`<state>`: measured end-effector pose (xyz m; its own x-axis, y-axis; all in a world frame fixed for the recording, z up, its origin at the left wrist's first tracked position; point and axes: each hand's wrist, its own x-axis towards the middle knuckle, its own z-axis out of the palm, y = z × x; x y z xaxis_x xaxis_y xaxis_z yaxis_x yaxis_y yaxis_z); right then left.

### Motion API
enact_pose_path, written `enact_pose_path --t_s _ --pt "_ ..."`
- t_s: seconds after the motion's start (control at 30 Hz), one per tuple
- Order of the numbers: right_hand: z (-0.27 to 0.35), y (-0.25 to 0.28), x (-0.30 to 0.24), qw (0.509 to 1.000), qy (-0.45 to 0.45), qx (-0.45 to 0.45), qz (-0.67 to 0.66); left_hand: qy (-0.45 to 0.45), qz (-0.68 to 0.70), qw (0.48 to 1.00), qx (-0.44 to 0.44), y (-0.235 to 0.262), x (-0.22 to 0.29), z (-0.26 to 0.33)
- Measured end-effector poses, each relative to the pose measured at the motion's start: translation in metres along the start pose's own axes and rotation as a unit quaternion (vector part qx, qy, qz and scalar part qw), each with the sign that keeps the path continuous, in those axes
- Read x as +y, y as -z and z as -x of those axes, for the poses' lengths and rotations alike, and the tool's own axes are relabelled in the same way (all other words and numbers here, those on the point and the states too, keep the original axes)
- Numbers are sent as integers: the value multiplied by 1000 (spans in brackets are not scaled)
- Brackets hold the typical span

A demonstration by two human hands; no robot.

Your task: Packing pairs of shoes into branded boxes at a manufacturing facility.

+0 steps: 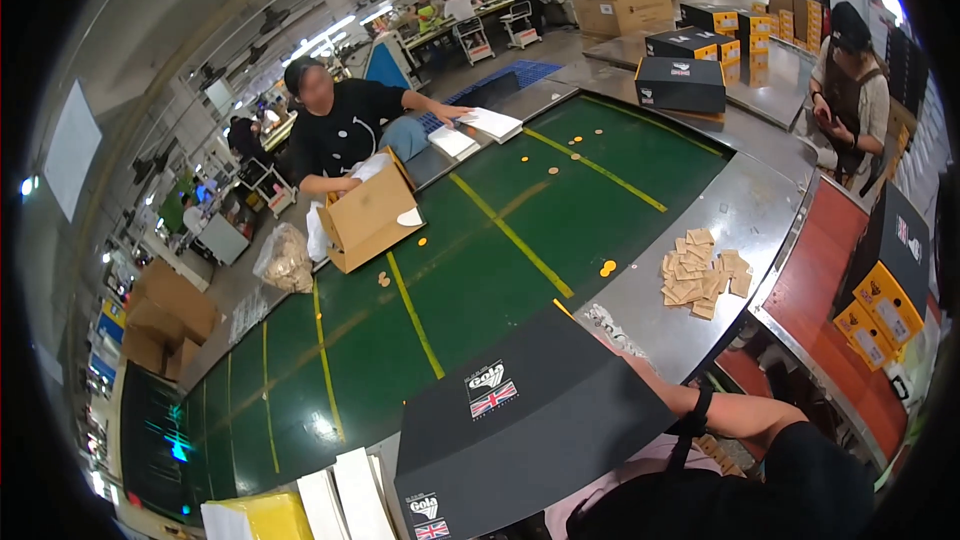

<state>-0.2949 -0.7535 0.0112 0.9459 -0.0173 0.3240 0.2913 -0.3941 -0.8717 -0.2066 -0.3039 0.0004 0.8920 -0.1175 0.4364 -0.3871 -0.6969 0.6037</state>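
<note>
As a large black box (530,420) loomed over the near edge of a green belt (470,280), a worker's right hand (628,348) disappeared behind its right side, the fingers hidden; how far open they were, or whether they gripped the box, could not be told. The left hand was out of view. Handling the box well probably called for support at both ends, a level carry and square corners, with its right side clear of the tan packets (700,275) heaped on the steel surround (755,205) near the belt's right corner.

Small orange discs (608,268) dotted the belt, marked off by yellow lines. At its far edge, a co-worker (345,120) stood between an open carton (370,215) and white stacks (492,123). White sheets (325,505) and a yellow package (275,518) lay at the near left. To the right, black-and-orange boxes (895,280) sat by a red bench (815,240), and another person (850,90) stood behind it. Ceiling fans (275,18) and strip lights (325,40) hung over a busy factory floor, where others worked in the distance.
</note>
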Motion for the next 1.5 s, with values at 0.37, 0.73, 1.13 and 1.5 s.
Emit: enact_pose_path --t_s 0.37,0.73,1.13,1.5 --pt "-21 91 -30 990 -100 99 22 147 368 917 -45 71 84 -45" --pt "-35 -5 -14 892 100 -150 414 -110 -253 911 -305 -24 104 -42" --pt "31 -14 35 932 -220 -99 -270 504 373 778 -34 -30 98 49" --pt "-48 55 -50 928 -46 23 -368 236 160 940 -186 29 163 -6"
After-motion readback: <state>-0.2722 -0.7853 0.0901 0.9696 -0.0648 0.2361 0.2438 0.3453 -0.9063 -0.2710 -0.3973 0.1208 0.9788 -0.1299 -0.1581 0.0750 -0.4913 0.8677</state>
